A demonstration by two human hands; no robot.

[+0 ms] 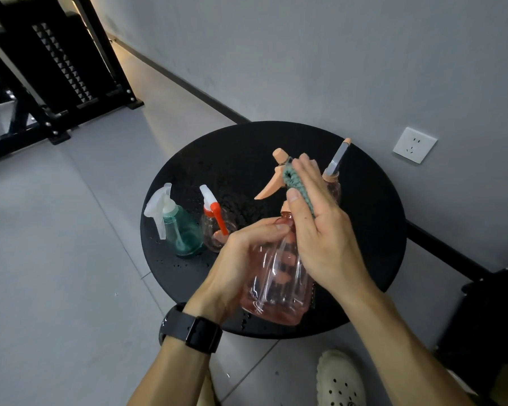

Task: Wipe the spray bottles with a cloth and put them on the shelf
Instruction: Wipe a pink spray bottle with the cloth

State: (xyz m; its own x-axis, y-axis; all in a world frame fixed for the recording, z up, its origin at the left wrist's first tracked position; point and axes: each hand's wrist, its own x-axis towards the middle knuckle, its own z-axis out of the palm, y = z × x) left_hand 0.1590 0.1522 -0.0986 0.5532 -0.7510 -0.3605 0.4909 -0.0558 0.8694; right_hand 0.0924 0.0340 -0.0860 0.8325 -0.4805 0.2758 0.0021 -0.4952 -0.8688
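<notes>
Wiping was in hand: above the round table [373,230], the left hand [241,259] gripped the pink bottle [276,288]. The right hand [320,230] pinched the green cloth [298,186] against its sprayer head. Shelving likely came next.

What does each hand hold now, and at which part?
The left hand grips the pink spray bottle around its body. The right hand presses a green cloth against the bottle's spray head, thumb in front, fingers behind.

Head view, single camera: worn high, looking steeply down and forward, wide-angle, tilted. Close above the round black table [206,159], which sits centre frame; grey wall behind it, tiled floor to its left, forearms entering from below.
</notes>
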